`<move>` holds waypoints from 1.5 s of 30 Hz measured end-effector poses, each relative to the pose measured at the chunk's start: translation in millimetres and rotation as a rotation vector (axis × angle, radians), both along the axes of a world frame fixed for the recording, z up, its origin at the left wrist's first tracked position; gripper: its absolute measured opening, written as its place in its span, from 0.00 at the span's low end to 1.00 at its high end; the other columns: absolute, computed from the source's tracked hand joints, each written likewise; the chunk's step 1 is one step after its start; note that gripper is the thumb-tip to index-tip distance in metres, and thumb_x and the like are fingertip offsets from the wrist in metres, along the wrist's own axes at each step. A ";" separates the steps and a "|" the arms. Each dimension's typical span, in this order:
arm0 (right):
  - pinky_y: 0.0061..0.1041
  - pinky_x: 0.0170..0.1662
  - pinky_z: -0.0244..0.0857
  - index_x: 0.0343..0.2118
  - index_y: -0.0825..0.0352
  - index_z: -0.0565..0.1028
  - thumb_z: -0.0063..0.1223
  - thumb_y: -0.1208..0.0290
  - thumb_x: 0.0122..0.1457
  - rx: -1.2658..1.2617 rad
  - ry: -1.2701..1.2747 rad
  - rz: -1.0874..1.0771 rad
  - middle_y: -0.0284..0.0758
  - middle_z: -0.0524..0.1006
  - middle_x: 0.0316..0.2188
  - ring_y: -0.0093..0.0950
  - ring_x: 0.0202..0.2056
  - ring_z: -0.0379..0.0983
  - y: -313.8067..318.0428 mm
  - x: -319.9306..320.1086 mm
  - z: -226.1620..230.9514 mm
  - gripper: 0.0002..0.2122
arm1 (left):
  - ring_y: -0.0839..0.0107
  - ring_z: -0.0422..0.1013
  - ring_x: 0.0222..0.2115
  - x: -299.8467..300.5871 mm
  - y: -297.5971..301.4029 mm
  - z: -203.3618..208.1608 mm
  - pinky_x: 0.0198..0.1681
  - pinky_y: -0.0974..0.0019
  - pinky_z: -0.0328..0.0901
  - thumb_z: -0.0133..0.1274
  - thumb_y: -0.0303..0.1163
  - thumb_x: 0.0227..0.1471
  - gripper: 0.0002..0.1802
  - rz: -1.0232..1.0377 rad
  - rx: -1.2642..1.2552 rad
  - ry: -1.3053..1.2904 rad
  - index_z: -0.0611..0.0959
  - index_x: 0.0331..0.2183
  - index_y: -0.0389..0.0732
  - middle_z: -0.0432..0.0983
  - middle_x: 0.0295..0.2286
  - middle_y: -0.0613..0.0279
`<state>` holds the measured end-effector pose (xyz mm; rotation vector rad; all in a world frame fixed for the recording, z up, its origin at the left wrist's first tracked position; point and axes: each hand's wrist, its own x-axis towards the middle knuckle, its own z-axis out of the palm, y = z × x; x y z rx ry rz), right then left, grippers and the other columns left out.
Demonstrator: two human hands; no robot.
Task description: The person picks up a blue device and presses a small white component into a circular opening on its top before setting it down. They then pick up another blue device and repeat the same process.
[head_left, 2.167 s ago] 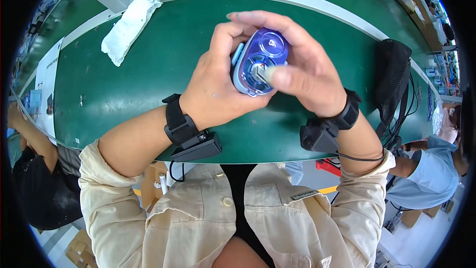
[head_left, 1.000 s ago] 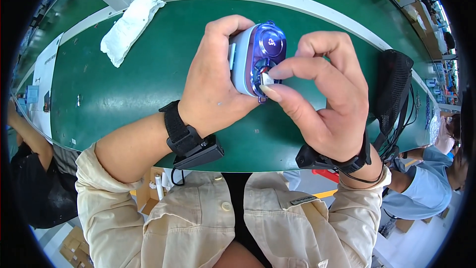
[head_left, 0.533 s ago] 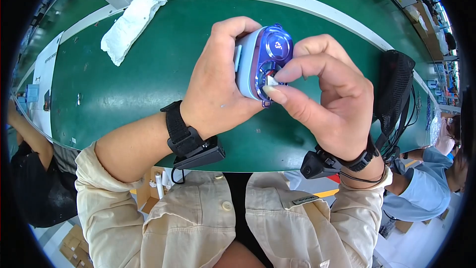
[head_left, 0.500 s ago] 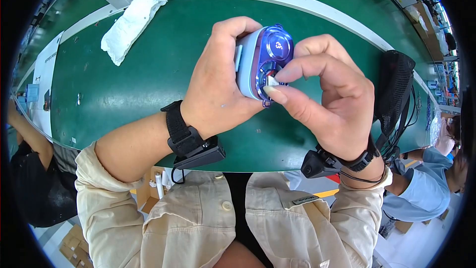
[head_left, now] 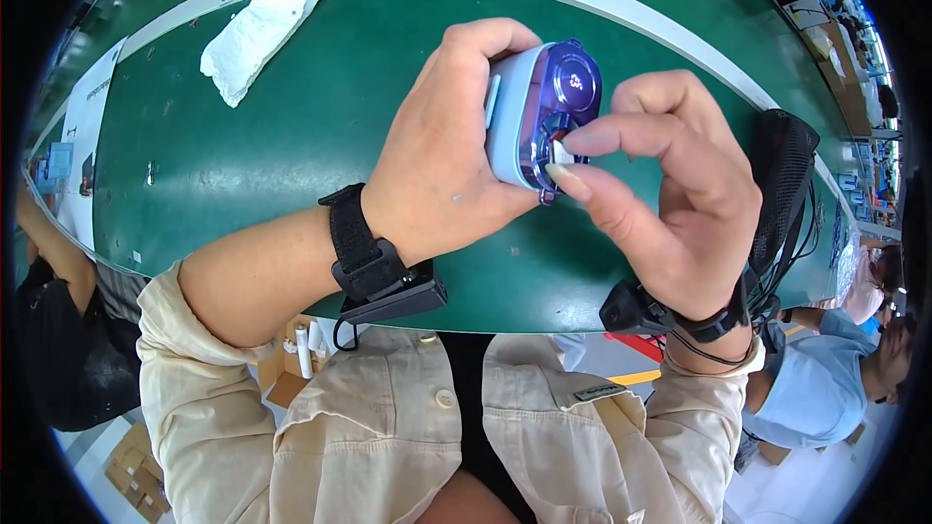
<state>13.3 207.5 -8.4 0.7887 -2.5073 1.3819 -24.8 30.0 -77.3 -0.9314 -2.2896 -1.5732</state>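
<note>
Gripping pale-blue, glossy-purple-faced device (head_left: 539, 112): left hand (head_left: 442, 170); right hand (head_left: 680, 194) pinching its small tab.

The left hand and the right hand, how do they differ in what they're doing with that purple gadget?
The left hand wraps the whole purple device from its side; the right hand only pinches a small white tab on its front between thumb and forefinger. The left hand's fingers curl over the top; the right hand's spare fingers are folded away. Both wear black wrist straps.
</note>
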 end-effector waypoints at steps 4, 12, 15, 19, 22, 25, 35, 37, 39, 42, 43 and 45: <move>0.19 0.39 0.57 0.31 0.72 0.75 0.61 0.84 0.44 0.068 -0.018 -0.015 0.34 0.68 0.35 0.22 0.35 0.63 1.2 5.3 7.8 0.09 | 0.67 0.69 0.40 0.3 1.0 1.0 0.42 0.66 0.67 0.69 0.32 0.34 0.44 0.003 0.001 0.030 0.58 0.49 0.39 0.65 0.42 0.54; 0.18 0.41 0.56 0.31 0.73 0.75 0.60 0.85 0.44 -0.103 -0.247 -0.025 0.34 0.67 0.36 0.21 0.37 0.63 0.2 6.7 6.4 0.09 | 0.65 0.69 0.40 1.6 0.4 4.7 0.43 0.65 0.66 0.70 0.33 0.33 0.45 0.038 -0.029 0.096 0.59 0.49 0.38 0.66 0.41 0.55; 0.17 0.41 0.56 0.32 0.73 0.74 0.60 0.84 0.44 -0.083 -0.239 -0.013 0.34 0.67 0.37 0.22 0.37 0.63 1.0 5.4 4.9 0.10 | 0.65 0.69 0.40 0.2 0.7 2.7 0.44 0.65 0.66 0.70 0.33 0.33 0.44 0.046 -0.039 0.107 0.60 0.48 0.38 0.66 0.41 0.55; 0.18 0.42 0.56 0.38 0.72 0.73 0.62 0.82 0.43 -0.061 -0.155 0.017 0.35 0.66 0.41 0.23 0.39 0.63 6.3 -0.3 3.0 0.16 | 0.65 0.67 0.42 0.4 1.8 0.1 0.45 0.65 0.65 0.70 0.33 0.33 0.46 0.040 0.030 0.062 0.59 0.50 0.38 0.65 0.43 0.55; 0.19 0.45 0.58 0.45 0.72 0.70 0.64 0.80 0.43 -0.039 -0.047 0.001 0.36 0.66 0.44 0.24 0.41 0.65 3.6 -2.8 -1.5 0.23 | 0.66 0.65 0.44 0.3 2.3 1.4 0.47 0.65 0.64 0.70 0.33 0.33 0.47 0.064 0.072 0.006 0.58 0.51 0.38 0.63 0.44 0.55; 0.23 0.51 0.59 0.53 0.72 0.63 0.66 0.77 0.42 -0.473 -0.338 -0.046 0.38 0.64 0.51 0.26 0.49 0.64 -24.7 2.3 -28.6 0.33 | 0.66 0.64 0.46 1.7 2.3 0.7 0.49 0.64 0.63 0.70 0.33 0.34 0.49 0.126 0.077 -0.059 0.57 0.53 0.38 0.62 0.46 0.55; 0.27 0.56 0.56 0.58 0.72 0.59 0.65 0.77 0.42 -0.173 -0.285 0.308 0.41 0.61 0.54 0.29 0.55 0.60 26.7 -31.8 -16.0 0.37 | 0.59 0.67 0.43 -17.4 -17.6 24.8 0.45 0.64 0.64 0.69 0.30 0.30 0.45 -0.354 0.100 -0.140 0.62 0.50 0.38 0.65 0.42 0.52; 0.28 0.56 0.56 0.58 0.72 0.60 0.64 0.77 0.42 0.042 -0.099 0.466 0.42 0.61 0.54 0.31 0.55 0.60 31.2 -34.4 -16.1 0.37 | 0.60 0.67 0.44 -17.1 -16.4 22.8 0.45 0.65 0.64 0.69 0.30 0.30 0.44 -0.430 0.105 -0.207 0.62 0.49 0.38 0.65 0.42 0.53; 0.29 0.56 0.56 0.57 0.71 0.61 0.64 0.77 0.42 0.010 -0.142 0.417 0.42 0.61 0.53 0.32 0.55 0.60 28.3 -33.1 -15.9 0.36 | 0.61 0.67 0.44 -10.9 -8.0 12.1 0.44 0.66 0.65 0.68 0.30 0.31 0.41 -0.407 0.215 -0.227 0.64 0.47 0.39 0.67 0.42 0.55; 0.31 0.56 0.55 0.57 0.71 0.63 0.63 0.77 0.42 -0.046 -0.222 0.323 0.43 0.61 0.52 0.34 0.55 0.59 24.2 -30.8 -13.0 0.34 | 0.61 0.68 0.44 -5.5 -4.5 5.6 0.43 0.66 0.65 0.68 0.30 0.32 0.38 -0.317 0.261 -0.175 0.65 0.46 0.40 0.68 0.41 0.56; 0.29 0.55 0.56 0.55 0.72 0.65 0.62 0.78 0.43 -0.036 -0.171 0.294 0.43 0.63 0.50 0.33 0.53 0.61 25.0 -30.2 -8.8 0.32 | 0.61 0.68 0.44 -5.3 -4.6 5.0 0.42 0.65 0.65 0.67 0.30 0.33 0.37 -0.248 0.238 -0.111 0.66 0.45 0.40 0.69 0.40 0.57; 0.27 0.52 0.58 0.51 0.73 0.68 0.61 0.79 0.45 -0.008 -0.063 0.230 0.42 0.65 0.47 0.31 0.50 0.63 26.5 -25.9 2.5 0.27 | 0.60 0.68 0.43 -6.8 -5.3 9.1 0.41 0.64 0.65 0.67 0.29 0.33 0.35 -0.172 0.232 -0.044 0.67 0.45 0.41 0.69 0.39 0.57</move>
